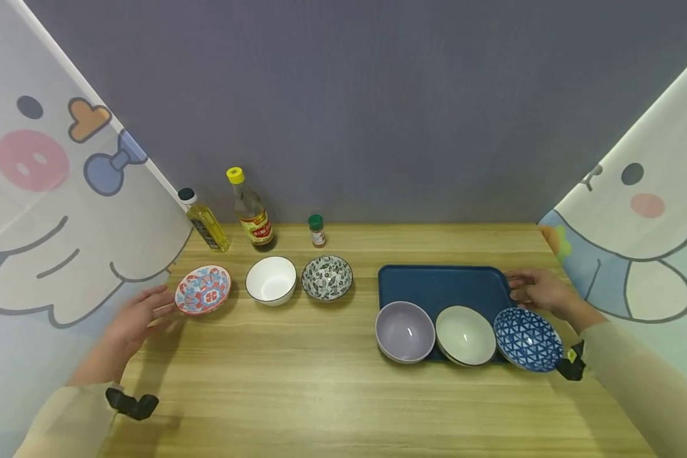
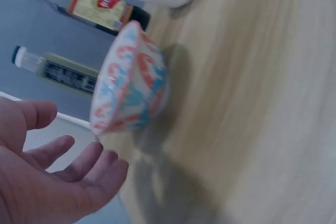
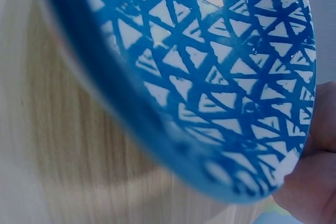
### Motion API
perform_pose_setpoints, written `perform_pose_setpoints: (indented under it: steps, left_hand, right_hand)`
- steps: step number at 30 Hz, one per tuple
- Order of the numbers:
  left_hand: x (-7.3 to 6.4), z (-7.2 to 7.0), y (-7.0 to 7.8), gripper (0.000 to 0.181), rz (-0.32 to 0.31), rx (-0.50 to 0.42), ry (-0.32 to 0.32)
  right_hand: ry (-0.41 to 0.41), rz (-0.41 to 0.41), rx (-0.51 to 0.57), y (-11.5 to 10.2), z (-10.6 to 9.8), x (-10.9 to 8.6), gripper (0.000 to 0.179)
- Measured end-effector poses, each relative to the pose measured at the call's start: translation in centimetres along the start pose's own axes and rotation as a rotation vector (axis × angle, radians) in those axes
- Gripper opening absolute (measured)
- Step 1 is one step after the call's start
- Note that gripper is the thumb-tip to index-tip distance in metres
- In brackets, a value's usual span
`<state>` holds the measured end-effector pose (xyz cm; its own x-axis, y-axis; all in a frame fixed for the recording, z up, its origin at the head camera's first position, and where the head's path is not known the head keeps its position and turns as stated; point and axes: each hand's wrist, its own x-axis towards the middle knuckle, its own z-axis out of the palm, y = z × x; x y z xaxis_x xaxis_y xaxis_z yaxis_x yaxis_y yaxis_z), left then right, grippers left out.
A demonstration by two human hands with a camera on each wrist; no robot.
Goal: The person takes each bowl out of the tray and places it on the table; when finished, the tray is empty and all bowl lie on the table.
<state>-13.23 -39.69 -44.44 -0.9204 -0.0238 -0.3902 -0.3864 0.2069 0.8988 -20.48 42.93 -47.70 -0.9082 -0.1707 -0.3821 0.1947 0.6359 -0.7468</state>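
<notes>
My left hand point(image 1: 140, 318) is beside a red-and-blue patterned bowl point(image 1: 203, 289) at the left, its fingers loosely bent and spread. In the left wrist view, a small gap shows between those fingers point(image 2: 86, 166) and the bowl's rim. At the right, my right hand point(image 1: 541, 289) lies by the right edge of a dark blue tray point(image 1: 443, 280), fingers slightly bent; whether they touch the tray is unclear. Nearest to it is a blue-and-white triangle-patterned bowl point(image 1: 528, 340), tilted over the tray's front right corner. This bowl hides most of the hand in the right wrist view.
A purple bowl point(image 1: 405, 332) and a pale bowl point(image 1: 465, 336) overlap the tray's front. Left of centre are a white bowl point(image 1: 271, 280) and a leaf-patterned bowl point(image 1: 327, 278). Behind stand an oil bottle point(image 1: 208, 226), a yellow-capped bottle point(image 1: 254, 213) and a green-capped jar point(image 1: 317, 232).
</notes>
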Motion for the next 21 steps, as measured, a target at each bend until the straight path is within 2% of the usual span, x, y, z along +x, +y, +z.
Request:
perform_pose_setpoints:
  steps: [2,8,12,17,21]
  left_hand:
    - [-0.3,-0.2,0.9,0.081,0.014,0.087,0.007]
    - [-0.8,0.3,3.8,0.080,0.040,0.176,0.030]
    - [-0.5,1.5,5.6,0.081,0.097,0.134,0.001]
    - [-0.6,4.7,7.4,0.075,0.184,0.034,-0.092]
    - [-0.9,8.0,8.6,0.072,0.227,0.039,-0.156]
  right_hand:
    - [-0.002,0.001,0.002,0.0,-0.1,0.1,0.061]
    - [-0.006,0.013,0.015,0.1,-0.3,0.2,0.062]
    - [-0.005,0.017,0.017,-0.1,-0.4,0.2,0.062]
    - [0.005,0.020,0.006,-0.4,-0.2,0.1,0.062]
    - [0.012,0.024,-0.009,-0.4,-0.1,0.0,0.061]
